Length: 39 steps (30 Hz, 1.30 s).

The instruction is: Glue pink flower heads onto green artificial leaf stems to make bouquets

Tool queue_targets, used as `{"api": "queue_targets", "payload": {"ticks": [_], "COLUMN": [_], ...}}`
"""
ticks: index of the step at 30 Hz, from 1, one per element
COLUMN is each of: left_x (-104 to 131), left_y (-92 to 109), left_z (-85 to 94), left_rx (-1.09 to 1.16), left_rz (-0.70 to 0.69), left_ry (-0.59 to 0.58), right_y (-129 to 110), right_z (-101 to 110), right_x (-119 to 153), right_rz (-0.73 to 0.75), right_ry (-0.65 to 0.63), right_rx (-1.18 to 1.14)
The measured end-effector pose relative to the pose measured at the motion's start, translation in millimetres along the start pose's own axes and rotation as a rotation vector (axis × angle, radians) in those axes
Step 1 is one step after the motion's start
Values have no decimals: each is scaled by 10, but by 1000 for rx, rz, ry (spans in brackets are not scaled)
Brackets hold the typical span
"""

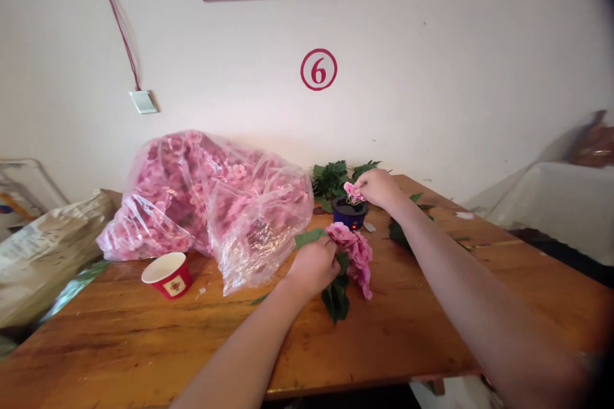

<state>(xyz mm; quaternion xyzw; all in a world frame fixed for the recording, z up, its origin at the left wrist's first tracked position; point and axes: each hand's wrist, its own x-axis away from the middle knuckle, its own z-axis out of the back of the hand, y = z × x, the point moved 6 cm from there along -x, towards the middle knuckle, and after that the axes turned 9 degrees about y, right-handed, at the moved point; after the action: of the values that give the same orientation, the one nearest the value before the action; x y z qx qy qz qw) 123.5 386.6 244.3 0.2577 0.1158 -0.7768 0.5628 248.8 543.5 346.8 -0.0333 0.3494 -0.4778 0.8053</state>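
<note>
My left hand [314, 266] is closed around a bunch of artificial flowers [357, 255], pink blossoms with green leaves hanging below. Between the fingertips of my right hand [381, 188] is a small pink artificial blossom [354, 192]. That hand hovers over a small round blue pot [350, 216] with a dark top and a lit red light on its front. The blossom's lower side is just above or at the pot's opening; contact cannot be made out. Green artificial leaves [330, 179] lie behind the pot, and more dark leaves [398, 233] are under my right forearm.
A clear plastic bag [259, 223] full of pink blossoms fills the table's back left. A red paper cup [169, 275] stands in front of it. The wooden table [374, 345] meets the white wall. Large sacks [52, 249] stand to the left; a white-covered surface [561, 204] is at right.
</note>
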Motion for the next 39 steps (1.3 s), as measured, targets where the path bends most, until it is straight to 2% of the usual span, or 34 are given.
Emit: {"api": "queue_targets", "payload": {"ticks": [2,7,12,18,23,30,39], "left_x": [8,26,33,28,16,7,-2], "left_y": [-5,27,5,-56,-102,-150,-180], "left_z": [-6,21,59,40,47,102,97], "left_rx": [31,124,93,89,174,287,307], "left_rz": [-6,-43,38,144,149,149,166], "left_ry": [-2,-5,-1,-31,13,87,143], "right_y": [-63,-176,-156,-8,147,331,310], "right_z": [-172,-552,-722,-719,-708,-518,-477], "right_x": [-147,-329,-381,-356,-337,-348,-103], "right_rz": [-21,-41,-64,-92,-118,-172,-163], "right_ry": [-118,-255,-333,-330,-286,-185,-238], "right_rx": [33,71,107,57,-52,-208,-252]}}
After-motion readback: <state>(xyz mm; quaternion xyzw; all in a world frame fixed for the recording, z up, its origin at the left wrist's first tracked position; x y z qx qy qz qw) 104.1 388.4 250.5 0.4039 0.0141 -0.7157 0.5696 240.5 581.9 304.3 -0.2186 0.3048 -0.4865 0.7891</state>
